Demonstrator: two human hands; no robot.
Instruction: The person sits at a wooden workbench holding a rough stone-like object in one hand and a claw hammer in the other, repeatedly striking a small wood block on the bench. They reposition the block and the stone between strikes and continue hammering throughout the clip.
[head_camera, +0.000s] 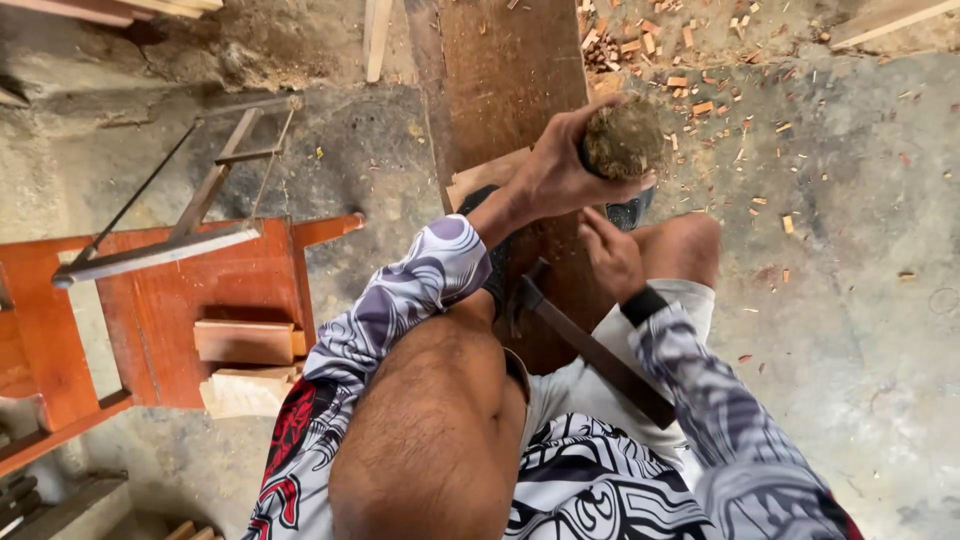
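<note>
Below, a long wooden plank (500, 90) spans the floor; your left hand (560, 170) has its grip closed round a fibrous round-headed tool (623, 140), your right hand (612, 255) rests fingers-curled, empty, beneath it. Risk: the tool striking those fingers.

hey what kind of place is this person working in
Most likely a small woodworking shop. A frame saw rests on a reddish wooden bench, wood chips litter the concrete floor, and the left hand grips a rough round block over a plank.
</note>
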